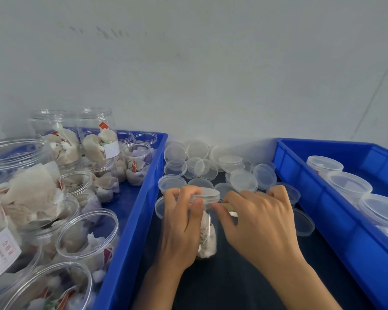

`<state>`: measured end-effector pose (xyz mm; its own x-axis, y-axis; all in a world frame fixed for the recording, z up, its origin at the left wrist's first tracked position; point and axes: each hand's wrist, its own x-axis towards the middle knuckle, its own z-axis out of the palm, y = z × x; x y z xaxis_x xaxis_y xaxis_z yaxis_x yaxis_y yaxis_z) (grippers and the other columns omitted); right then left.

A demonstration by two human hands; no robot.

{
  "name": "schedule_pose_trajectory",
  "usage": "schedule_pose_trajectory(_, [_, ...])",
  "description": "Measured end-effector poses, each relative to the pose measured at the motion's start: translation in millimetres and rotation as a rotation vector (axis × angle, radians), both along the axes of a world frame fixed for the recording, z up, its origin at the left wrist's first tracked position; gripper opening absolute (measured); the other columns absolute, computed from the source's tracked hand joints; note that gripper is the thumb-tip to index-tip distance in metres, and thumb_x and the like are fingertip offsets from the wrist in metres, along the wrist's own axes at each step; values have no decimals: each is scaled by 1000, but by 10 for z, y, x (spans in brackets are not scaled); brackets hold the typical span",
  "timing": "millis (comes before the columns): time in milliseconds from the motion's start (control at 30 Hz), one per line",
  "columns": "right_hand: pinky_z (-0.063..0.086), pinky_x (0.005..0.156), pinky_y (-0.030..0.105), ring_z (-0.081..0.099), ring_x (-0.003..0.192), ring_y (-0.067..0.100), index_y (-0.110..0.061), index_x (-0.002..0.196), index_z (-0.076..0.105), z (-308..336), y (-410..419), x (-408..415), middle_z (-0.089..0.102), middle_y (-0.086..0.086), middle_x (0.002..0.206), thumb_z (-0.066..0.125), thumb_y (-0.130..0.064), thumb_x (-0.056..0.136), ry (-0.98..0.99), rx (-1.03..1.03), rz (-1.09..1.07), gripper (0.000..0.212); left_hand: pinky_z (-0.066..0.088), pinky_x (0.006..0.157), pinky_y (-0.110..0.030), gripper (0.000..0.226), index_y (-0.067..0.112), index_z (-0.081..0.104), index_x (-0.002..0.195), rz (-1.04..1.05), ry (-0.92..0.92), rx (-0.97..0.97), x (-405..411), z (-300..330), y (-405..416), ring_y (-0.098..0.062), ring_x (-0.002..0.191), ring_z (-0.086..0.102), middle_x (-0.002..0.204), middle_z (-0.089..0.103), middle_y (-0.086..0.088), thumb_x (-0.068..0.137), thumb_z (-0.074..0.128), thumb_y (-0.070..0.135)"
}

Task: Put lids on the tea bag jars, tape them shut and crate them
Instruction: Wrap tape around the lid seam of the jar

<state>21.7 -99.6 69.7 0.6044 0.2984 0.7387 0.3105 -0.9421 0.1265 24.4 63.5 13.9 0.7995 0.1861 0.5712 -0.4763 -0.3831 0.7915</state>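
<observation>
Lidded jar [207, 229] between both hands

One head-worn view, looking forward and down, close over the dark tabletop [229, 285], a white wall [211, 63] straight ahead.

Both forearms reach forward, hands close together. The left hand [181, 222] curls its fingers and thumb around a jar [207, 231]. The right hand [259, 222] lies back-up, thumb and fingertips pinched just beside the jar's top.
</observation>
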Motion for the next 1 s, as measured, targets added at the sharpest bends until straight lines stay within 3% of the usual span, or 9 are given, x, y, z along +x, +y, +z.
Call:
schedule_pose_trajectory(133, [32, 72, 40, 44, 43, 22, -24, 65, 59, 47, -2, -3, 48, -7, 51, 55, -50, 102, -22, -5, 10, 45, 45, 81, -8, 25, 45, 57, 109, 7, 22, -5, 25, 38, -11, -3, 100, 61, 112, 52, 2, 107, 34, 56])
schedule_pose_trajectory(333, [32, 75, 41, 47, 45, 21, -25, 68, 63, 75, -29, 23, 50, -7, 52, 56, -50, 101, 3, -41, -6, 42, 45, 73, -18, 22, 41, 56, 103, -32, 85, -15, 28, 33, 12, -13, 86, 60, 101, 58, 2, 108, 37, 50])
schedule_pose_trajectory(467, [30, 74, 40, 44, 45, 21, -26, 70, 65, 81, -33, 13, 49, -8, 53, 58, -47, 101, -37, -17, 47, 38, 43, 79, -11, 29, 37, 55, 103, 16, 96, -15, 22, 44, -15, -7, 93, 57, 102, 53, 3, 110, 32, 51])
schedule_pose_trajectory(633, [37, 74, 42, 48, 49, 17, -39, 90, 79, 137, -100, 18, 50, -14, 56, 64, -45, 97, -47, 50, 216, 17, 39, 81, -3, 42, 26, 56, 103, 79, 143, -75, 12, 55, 11, 2, 95, 54, 102, 52, 4, 106, 26, 55])
schedule_pose_trajectory(767, [37, 75, 42, 49, 51, 13, -37, 83, 77, 144, -115, 51, 53, -16, 58, 62, -49, 96, -11, 86, 234, 23, 40, 78, -6, 35, 33, 55, 100, 70, 113, -50, 4, 58, -10, -2, 91, 55, 100, 49, 4, 110, 27, 52])
schedule_pose_trajectory(1000, [38, 80, 41, 53, 58, 5, -41, 97, 76, 176, -115, 47, 66, -21, 69, 57, -57, 100, 58, 228, 298, 25, 40, 78, -7, 31, 44, 52, 97, 51, 111, -62, -32, 90, -7, -4, 93, 55, 103, 48, 6, 104, 28, 62])
